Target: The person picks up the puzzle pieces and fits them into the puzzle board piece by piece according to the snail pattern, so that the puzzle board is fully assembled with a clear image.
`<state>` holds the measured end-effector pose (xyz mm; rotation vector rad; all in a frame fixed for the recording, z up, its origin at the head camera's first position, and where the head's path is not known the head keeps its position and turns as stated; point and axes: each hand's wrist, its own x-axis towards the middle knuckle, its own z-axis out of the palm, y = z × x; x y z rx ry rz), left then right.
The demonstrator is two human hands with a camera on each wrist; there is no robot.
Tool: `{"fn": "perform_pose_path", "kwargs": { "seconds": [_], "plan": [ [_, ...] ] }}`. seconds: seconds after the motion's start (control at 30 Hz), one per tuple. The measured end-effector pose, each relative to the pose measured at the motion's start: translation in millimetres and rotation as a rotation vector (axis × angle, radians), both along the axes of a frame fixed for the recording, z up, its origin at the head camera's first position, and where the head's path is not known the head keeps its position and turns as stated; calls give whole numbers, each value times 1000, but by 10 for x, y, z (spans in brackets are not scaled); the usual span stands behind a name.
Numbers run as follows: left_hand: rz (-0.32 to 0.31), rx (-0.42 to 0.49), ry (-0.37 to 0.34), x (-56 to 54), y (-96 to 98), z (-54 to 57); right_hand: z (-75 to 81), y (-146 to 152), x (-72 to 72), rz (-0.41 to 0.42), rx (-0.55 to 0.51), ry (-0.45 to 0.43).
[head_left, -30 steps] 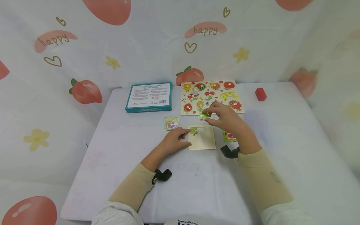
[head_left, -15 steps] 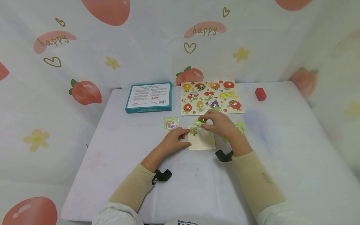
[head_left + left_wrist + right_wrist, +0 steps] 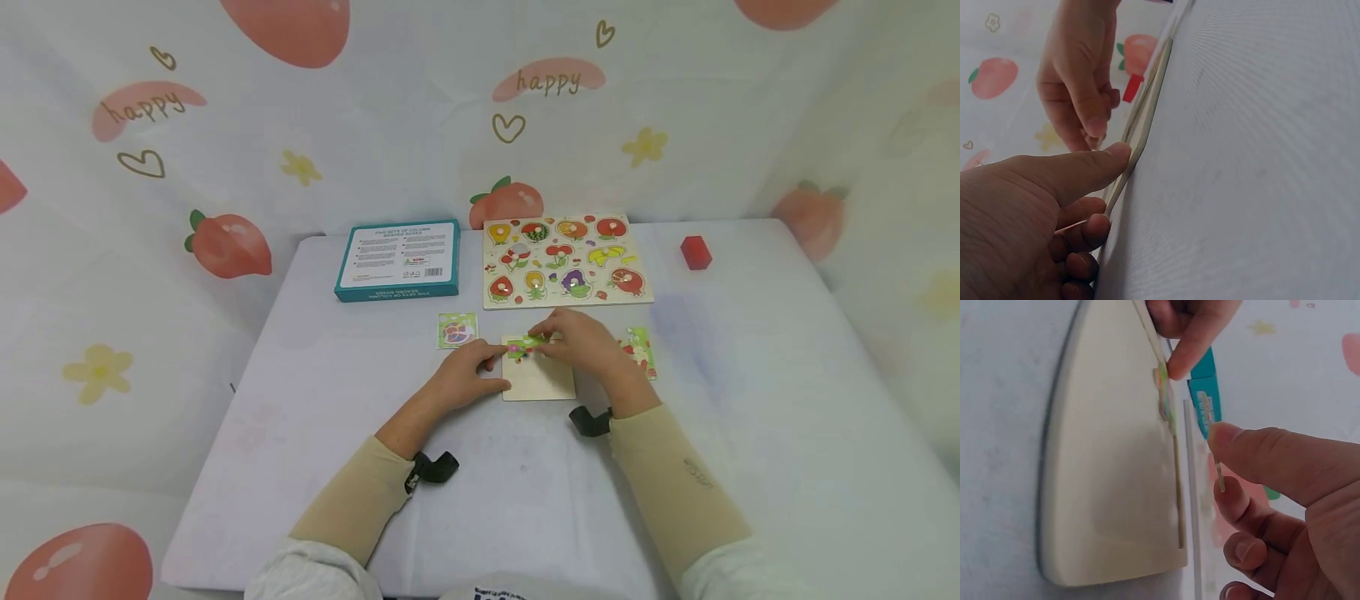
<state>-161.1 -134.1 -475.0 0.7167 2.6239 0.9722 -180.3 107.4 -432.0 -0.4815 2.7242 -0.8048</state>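
Along the far edge of the tray (image 3: 542, 380), the right hand (image 3: 588, 343) is pinching a piece (image 3: 535, 341); the left hand (image 3: 459, 377), fingers extended, is touching its left side. Placing is seemingly underway, needing alignment beside the corner piece (image 3: 515, 351); contact is looking uncertain.

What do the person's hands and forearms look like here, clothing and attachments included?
The left hand and right hand are bare, without gloves. Beige forearm sleeves end near the wrists, below whitish shirt sleeves. A bent black fitting sits at each wrist. The right forearm sleeve bears a small greyish mark, too faint to read.
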Motion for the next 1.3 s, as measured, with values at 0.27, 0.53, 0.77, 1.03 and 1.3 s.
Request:
{"fn": "perform_pose_path", "kwargs": {
  "seconds": [0.27, 0.53, 0.77, 1.03, 1.3],
  "plan": [
    [-6, -4, 11, 5, -4, 18, -104, -11, -26, 17, 60, 6],
    [-13, -6, 11, 14, -10, 20, -129, -40, -15, 13, 97, -9],
    [-14, 3, 26, 9, -9, 22, -115, -72, -9, -10, 154, 20],
    [-13, -4, 32, 19, -12, 13, -113, -122, 12, -62, 171, -14],
    [-11, -2, 30, 12, -10, 2, -108, -159, 39, -89, 172, 27]
  ]
}}
